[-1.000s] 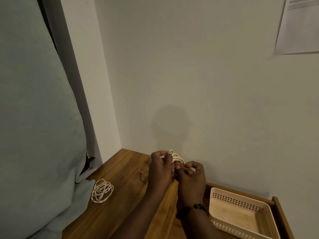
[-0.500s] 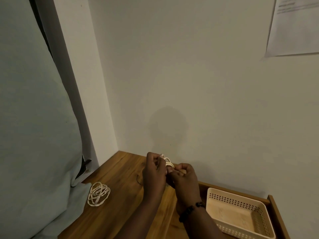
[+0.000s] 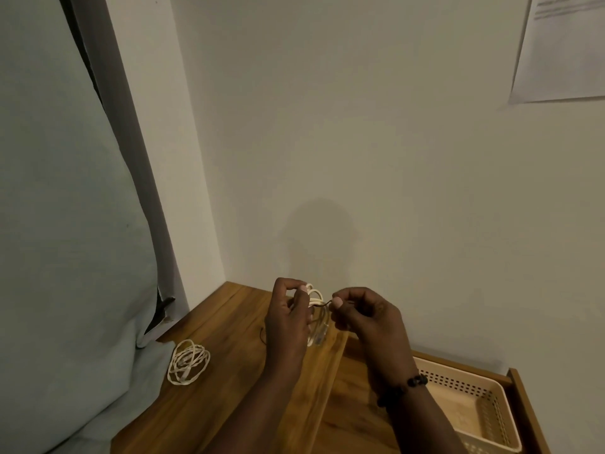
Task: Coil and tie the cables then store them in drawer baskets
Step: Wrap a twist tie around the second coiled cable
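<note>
Low centre, left hand (image 3: 288, 319) grips one coiled white cable (image 3: 317, 317); right hand (image 3: 363, 314) pinches a thin dark tie (image 3: 324, 303). A second white coil (image 3: 188, 362) lies lower left; one beige perforated basket (image 3: 471, 417) sits lower right.

Your left hand (image 3: 288, 319) has its fingers curled in a grip, your right hand (image 3: 366, 317) pinches with thumb and forefinger, both forearms raised.

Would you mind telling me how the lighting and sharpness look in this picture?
Head view: dim, warm light; a soft round shadow falls on the wall above the hands; wide-angle bending curves the curtain edge; the paper's text is too blurred to read.
</note>
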